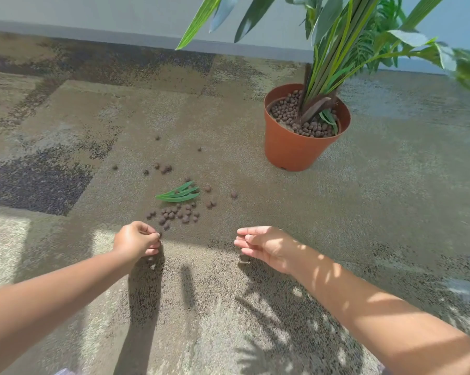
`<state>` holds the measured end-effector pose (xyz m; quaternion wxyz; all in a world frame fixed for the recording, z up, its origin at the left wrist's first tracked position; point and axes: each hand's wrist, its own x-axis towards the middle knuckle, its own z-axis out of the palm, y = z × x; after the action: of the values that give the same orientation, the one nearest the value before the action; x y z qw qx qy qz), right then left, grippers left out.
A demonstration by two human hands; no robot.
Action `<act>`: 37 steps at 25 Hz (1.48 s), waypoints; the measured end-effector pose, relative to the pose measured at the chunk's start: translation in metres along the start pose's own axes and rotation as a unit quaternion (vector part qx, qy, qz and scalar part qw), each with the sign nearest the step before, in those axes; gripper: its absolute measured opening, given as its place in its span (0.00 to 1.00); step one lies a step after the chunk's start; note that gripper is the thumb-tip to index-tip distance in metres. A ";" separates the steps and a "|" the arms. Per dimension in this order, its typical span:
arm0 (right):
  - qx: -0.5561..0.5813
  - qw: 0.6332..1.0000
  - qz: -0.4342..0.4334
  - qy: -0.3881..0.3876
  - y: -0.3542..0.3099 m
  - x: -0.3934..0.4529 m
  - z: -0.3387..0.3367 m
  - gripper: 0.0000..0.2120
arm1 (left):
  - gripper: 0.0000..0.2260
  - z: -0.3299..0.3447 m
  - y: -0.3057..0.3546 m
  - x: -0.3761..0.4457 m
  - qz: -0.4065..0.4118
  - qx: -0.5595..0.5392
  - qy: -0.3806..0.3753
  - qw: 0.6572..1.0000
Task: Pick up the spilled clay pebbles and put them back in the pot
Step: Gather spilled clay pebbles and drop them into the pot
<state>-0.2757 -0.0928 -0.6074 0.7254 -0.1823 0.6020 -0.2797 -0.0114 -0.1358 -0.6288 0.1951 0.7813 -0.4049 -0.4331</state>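
Note:
Brown clay pebbles lie scattered on the carpet, with the thickest cluster (175, 213) just beyond my hands and looser ones (163, 168) farther back. The terracotta pot (290, 150) stands at the right rear, filled with more pebbles around a green plant. My left hand (136, 242) hovers at the near edge of the cluster, fingers curled in and pinched on a pebble at its fingertips. My right hand (263, 246) is off to the right, palm turned sideways, fingers slightly curled and apart, holding nothing I can see.
A fallen green leaf sprig (178, 194) lies among the pebbles. Long plant leaves (350, 41) hang over the upper right. A grey wall and baseboard (120, 36) run along the back. The carpet is patterned brown and grey, partly in shadow.

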 end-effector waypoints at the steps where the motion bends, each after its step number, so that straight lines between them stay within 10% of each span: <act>1: -0.023 1.000 -0.011 0.009 -0.006 -0.002 0.003 0.12 | 0.04 0.006 0.010 -0.010 0.008 -0.028 -0.009 1.000; 6: -0.278 0.937 -0.164 0.133 -0.090 -0.024 -0.007 0.14 | 0.02 0.050 0.108 -0.042 0.132 -0.062 -0.090 0.985; 10: -0.115 0.968 -0.186 0.121 -0.144 -0.021 -0.022 0.14 | 0.02 0.092 0.189 -0.054 0.028 -0.220 -0.195 0.955; 17: 0.010 0.962 -0.236 0.138 -0.177 -0.030 -0.041 0.11 | 0.05 0.116 0.258 -0.064 0.091 -0.187 -0.240 0.948; 21: -0.163 0.915 -0.265 0.258 -0.207 -0.042 -0.031 0.12 | 0.06 0.132 0.292 -0.053 0.170 -0.151 -0.208 0.951; 25: -0.415 0.791 -0.310 0.327 -0.202 -0.027 -0.043 0.20 | 0.13 0.126 0.291 -0.034 0.285 -0.034 -0.161 0.944; 30: -0.457 0.631 -0.537 0.323 -0.155 0.005 -0.047 0.18 | 0.14 0.049 0.215 0.038 0.309 0.047 0.168 0.935; 37: -0.546 0.711 -0.421 0.138 -0.061 0.072 -0.013 0.22 | 0.16 -0.024 0.080 0.112 0.161 0.170 0.213 0.949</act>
<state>-0.2916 -0.1845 -0.6293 0.2159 -0.7403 0.6042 -0.2005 0.0050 -0.2743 -0.6211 0.2088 0.8011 -0.5421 -0.1442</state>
